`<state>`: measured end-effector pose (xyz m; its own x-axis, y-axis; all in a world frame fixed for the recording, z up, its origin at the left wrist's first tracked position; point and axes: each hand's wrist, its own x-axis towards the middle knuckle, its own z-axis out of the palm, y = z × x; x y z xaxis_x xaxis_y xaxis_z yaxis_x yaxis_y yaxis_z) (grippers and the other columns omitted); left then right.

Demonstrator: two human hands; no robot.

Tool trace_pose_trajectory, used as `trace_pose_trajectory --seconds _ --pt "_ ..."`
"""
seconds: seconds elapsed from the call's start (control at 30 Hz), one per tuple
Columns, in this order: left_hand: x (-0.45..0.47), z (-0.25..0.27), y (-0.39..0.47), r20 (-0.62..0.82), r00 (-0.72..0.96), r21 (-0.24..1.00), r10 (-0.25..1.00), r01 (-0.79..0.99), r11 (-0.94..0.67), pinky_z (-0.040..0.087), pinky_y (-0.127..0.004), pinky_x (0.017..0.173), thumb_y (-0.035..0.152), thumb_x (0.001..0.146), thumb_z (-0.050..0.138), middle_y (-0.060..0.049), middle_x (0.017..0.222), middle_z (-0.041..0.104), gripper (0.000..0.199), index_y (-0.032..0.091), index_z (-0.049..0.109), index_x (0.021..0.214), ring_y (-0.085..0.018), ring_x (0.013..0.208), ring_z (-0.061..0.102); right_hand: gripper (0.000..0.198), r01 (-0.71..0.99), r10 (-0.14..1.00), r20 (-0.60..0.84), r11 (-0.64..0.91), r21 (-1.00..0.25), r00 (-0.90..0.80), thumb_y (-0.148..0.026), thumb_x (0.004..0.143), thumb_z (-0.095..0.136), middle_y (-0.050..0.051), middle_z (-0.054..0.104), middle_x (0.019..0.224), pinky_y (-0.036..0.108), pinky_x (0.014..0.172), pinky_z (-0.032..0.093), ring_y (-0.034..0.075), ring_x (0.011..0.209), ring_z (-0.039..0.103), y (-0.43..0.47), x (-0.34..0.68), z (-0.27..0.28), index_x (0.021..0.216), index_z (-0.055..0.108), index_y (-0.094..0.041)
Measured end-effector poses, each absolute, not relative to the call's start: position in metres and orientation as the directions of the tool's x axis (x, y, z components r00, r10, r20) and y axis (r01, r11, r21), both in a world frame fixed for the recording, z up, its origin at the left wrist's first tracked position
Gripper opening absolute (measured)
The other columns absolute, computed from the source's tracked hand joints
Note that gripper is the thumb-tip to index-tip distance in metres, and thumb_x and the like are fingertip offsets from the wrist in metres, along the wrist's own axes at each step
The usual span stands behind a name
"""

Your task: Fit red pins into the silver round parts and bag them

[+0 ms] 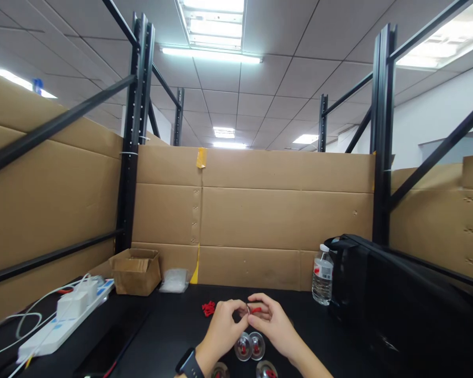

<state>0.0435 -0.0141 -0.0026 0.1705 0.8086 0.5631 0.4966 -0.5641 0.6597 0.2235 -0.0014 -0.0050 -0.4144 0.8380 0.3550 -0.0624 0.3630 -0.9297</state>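
- Above clear discs [243, 346]: L hand [226, 323] & R hand [274, 321] meet, fingertips close; exact grip can't tell.
- Red bit [256, 310] btwn R thumb & index, axis approx sideways, R nearer.

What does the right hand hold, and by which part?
A small red piece, in the right hand's fingers; which part is gripped is too small to tell.

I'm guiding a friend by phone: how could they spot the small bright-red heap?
Find the brown cardboard wall behind the black tabletop. Look down to the bare left hand; the small bright-red heap lies just to its left. Unlike the red inside the clear round pieces nearer the viewer, it sits loose.
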Motion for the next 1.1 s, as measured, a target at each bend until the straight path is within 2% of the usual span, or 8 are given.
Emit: trace_pose_trajectory --seconds 0.17,0.3,0.37,0.47,0.57,0.77,1.0,1.1 --pt "0.033 0.003 -0.005 0.541 0.14 0.618 0.829 0.603 -0.505 0.045 -0.025 0.074 0.023 0.076 0.062 -0.002 0.075 0.075 0.014 0.019 0.076 0.075 -0.018 0.073 0.068 0.046 0.055 0.837 0.4 0.45 -0.891 -0.373 -0.043 0.081 0.078 0.012 0.072 0.114 0.038 0.089 0.054 0.026 0.103 0.07 0.006 0.231 -0.003 0.117 0.061 -0.021" --pt "-0.003 0.005 0.01 0.475 0.091 0.458 0.876 0.824 -0.334 0.041 -0.026 0.071 0.022 0.076 0.06 -0.003 0.078 0.076 0.017 0.021 0.077 0.077 -0.018 0.075 0.067 0.037 0.469 0.854 0.436 0.519 -0.714 -0.283 -0.033 0.079 0.073 0.008 0.073 0.111 0.034 0.079 0.052 0.024 0.092 0.067 0.023 0.266 -0.001 0.114 0.066 -0.023" --pt "-0.025 0.004 0.016 0.426 0.092 0.365 0.9 0.893 -0.264 0.039 -0.027 0.072 0.021 0.075 0.061 -0.004 0.08 0.076 0.016 0.021 0.077 0.077 -0.018 0.077 0.067 0.032 0.672 0.88 0.411 0.454 -0.586 -0.236 -0.024 0.07 0.075 0.006 0.074 0.102 0.035 0.09 0.048 0.026 0.099 0.066 0.033 0.29 -0.006 0.102 0.072 -0.023" --pt "-0.046 0.0 0.02 0.394 0.083 0.315 0.915 0.924 -0.219 0.039 -0.028 0.075 0.021 0.074 0.065 -0.003 0.082 0.075 0.012 0.022 0.076 0.079 -0.019 0.081 0.067 0.033 0.802 0.939 0.277 0.322 -0.503 -0.203 -0.022 0.065 0.077 0.005 0.073 0.098 0.033 0.087 0.046 0.026 0.098 0.066 0.045 0.318 -0.018 0.098 0.075 -0.023" --pt "-0.042 -0.004 0.02 0.415 0.14 0.375 0.899 0.874 -0.309 0.041 -0.026 0.076 0.023 0.074 0.068 -0.003 0.088 0.073 0.015 0.021 0.076 0.087 -0.018 0.084 0.066 0.036 0.826 0.949 0.219 0.308 -0.472 -0.228 -0.026 0.064 0.079 0.007 0.073 0.101 0.031 0.085 0.046 0.026 0.099 0.065 0.05 0.327 -0.026 0.1 0.076 -0.021" --pt "0.007 -0.017 0.006 0.268 0.645 0.517 0.716 0.531 -0.672 0.044 -0.022 0.073 0.033 0.065 0.085 0.001 0.092 0.073 0.033 0.029 0.08 0.097 -0.016 0.084 0.065 0.036 0.835 0.941 0.218 0.333 -0.439 -0.261 -0.024 0.066 0.076 0.009 0.07 0.106 0.032 0.09 0.046 0.026 0.102 0.063 0.046 0.321 -0.021 0.102 0.073 -0.018" --pt "0.023 -0.025 0.002 0.253 0.643 0.502 0.723 0.552 -0.666 0.045 -0.021 0.073 0.011 0.074 0.07 0.0 0.083 0.075 0.018 0.023 0.079 0.083 -0.015 0.079 0.066 0.036 0.716 0.873 0.347 0.482 -0.505 -0.343 -0.024 0.075 0.071 0.009 0.064 0.12 0.035 0.103 0.042 0.025 0.116 0.058 0.029 0.296 -0.006 0.111 0.07 -0.021" --pt "0.024 -0.021 -0.004 0.246 0.582 0.469 0.775 0.629 -0.62 0.044 -0.022 0.071 0.005 0.072 0.063 -0.001 0.085 0.075 0.024 0.022 0.077 0.082 -0.016 0.079 0.067 0.033 0.621 0.838 0.361 0.546 -0.563 -0.409 -0.023 0.076 0.07 0.007 0.065 0.117 0.032 0.091 0.048 0.023 0.108 0.061 0.016 0.275 0.002 0.11 0.071 -0.023"
